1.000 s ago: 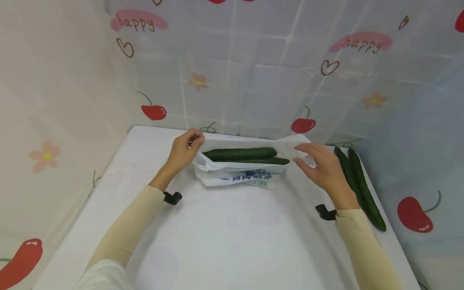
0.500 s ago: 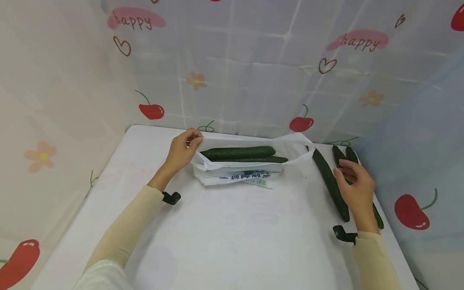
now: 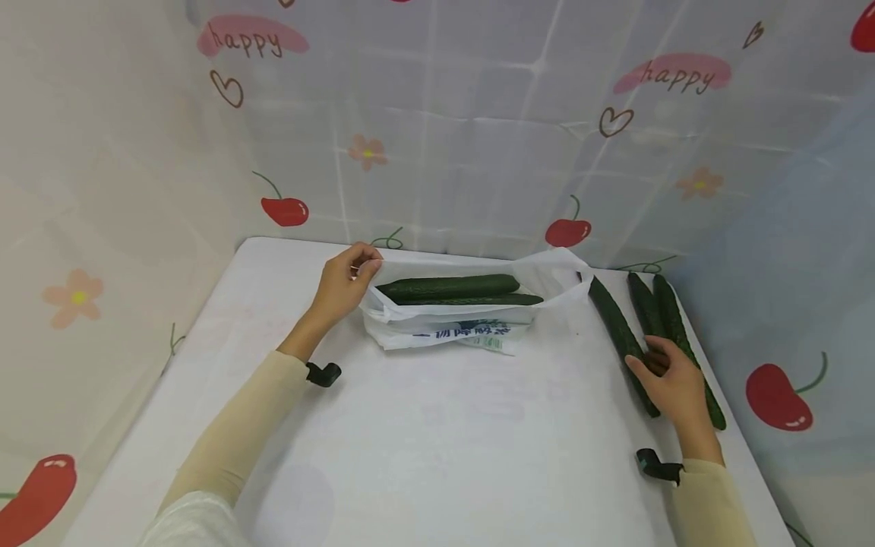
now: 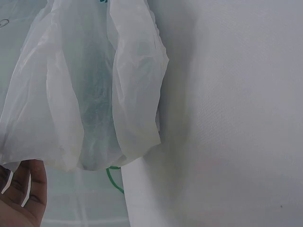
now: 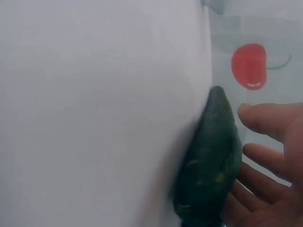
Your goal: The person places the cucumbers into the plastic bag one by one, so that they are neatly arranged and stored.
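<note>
At the back middle of the table, a white plastic bag [image 3: 390, 334] with blue print lies with its mouth apart. Two dark green cucumbers [image 3: 451, 286] show inside it. My left hand [image 3: 338, 289] pinches the bag's left rim between thumb and fingers; the left wrist view has the bag [image 4: 137, 71] hanging beside those fingers. To the right, my right hand [image 3: 673, 384] reaches over a cucumber [image 3: 615, 323], thumb near its left side and fingers beyond. In the right wrist view the fingers lie loosely extended beside the cucumber [image 5: 208, 161], not closed round it.
Two more cucumbers [image 3: 642, 300] lie side by side along the table's right edge, partly covered by my right hand. A printed curtain [image 3: 472, 152] stands right behind the white table [image 3: 437, 456]. Each wrist wears a black camera [image 3: 659, 465].
My right hand has left the bag's right side and moved right and nearer to me, over the loose cucumbers. The leftmost loose cucumber has come into view. The left hand stays on the bag.
</note>
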Action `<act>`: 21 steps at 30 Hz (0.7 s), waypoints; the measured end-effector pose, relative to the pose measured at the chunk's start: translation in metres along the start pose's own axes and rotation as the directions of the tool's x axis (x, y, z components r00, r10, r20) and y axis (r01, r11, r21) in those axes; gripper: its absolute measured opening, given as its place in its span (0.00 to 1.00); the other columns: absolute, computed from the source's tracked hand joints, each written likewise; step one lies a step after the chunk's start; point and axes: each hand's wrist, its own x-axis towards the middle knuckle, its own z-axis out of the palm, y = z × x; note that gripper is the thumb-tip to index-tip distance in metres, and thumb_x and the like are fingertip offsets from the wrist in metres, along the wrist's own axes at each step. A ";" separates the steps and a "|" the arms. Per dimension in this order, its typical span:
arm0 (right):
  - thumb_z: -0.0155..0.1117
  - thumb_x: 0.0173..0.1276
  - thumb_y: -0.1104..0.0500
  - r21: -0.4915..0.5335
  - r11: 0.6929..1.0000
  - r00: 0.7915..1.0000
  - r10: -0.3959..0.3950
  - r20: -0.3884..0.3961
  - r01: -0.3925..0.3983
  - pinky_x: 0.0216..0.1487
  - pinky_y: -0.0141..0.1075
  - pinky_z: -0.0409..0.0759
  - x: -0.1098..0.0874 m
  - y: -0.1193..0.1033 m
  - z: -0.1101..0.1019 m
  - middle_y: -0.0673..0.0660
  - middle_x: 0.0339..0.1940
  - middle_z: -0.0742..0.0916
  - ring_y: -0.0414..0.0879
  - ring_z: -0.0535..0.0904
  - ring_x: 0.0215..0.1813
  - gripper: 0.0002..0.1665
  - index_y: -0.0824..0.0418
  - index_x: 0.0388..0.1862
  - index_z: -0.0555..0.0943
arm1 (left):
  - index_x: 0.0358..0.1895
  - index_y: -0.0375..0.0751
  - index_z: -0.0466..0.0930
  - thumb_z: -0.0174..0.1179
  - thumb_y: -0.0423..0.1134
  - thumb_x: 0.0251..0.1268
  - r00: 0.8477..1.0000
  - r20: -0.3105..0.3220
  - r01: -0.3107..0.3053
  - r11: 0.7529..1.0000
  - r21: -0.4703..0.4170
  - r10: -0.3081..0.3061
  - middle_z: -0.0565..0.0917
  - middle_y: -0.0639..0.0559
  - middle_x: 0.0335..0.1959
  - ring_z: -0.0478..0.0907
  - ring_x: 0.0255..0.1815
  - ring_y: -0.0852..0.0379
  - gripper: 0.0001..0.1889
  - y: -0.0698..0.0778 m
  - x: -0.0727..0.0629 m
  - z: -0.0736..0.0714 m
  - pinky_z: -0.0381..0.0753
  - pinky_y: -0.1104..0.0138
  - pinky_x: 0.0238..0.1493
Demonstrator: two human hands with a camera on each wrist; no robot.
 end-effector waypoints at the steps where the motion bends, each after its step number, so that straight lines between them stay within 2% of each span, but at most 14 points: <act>1: 0.67 0.79 0.43 -0.009 1.000 1.000 0.004 0.006 -0.003 0.62 0.71 0.79 -0.001 0.001 0.002 0.79 0.71 0.80 0.76 0.79 0.69 0.42 0.62 0.82 0.68 | 0.52 0.46 0.84 0.60 0.44 0.83 1.000 -0.002 0.000 1.000 0.004 0.000 0.88 0.48 0.46 0.82 0.49 0.54 0.08 0.000 0.000 0.000 0.78 0.70 0.48; 10: 0.71 0.77 0.54 -0.044 0.999 0.999 0.015 0.033 -0.014 0.66 0.75 0.72 -0.008 0.000 0.012 0.81 0.74 0.76 0.79 0.72 0.73 0.44 0.63 0.84 0.63 | 0.53 0.45 0.83 0.60 0.45 0.83 1.000 0.000 -0.003 1.000 0.011 0.003 0.87 0.47 0.46 0.82 0.49 0.53 0.09 0.000 0.001 -0.001 0.77 0.69 0.48; 21: 0.69 0.78 0.55 -0.038 0.999 0.999 0.024 0.030 -0.023 0.67 0.75 0.71 -0.009 -0.001 0.011 0.81 0.74 0.75 0.79 0.71 0.74 0.43 0.64 0.84 0.63 | 0.52 0.44 0.84 0.60 0.44 0.84 1.000 0.003 -0.003 1.000 0.002 0.003 0.87 0.46 0.45 0.82 0.48 0.53 0.09 0.001 0.000 -0.001 0.77 0.68 0.48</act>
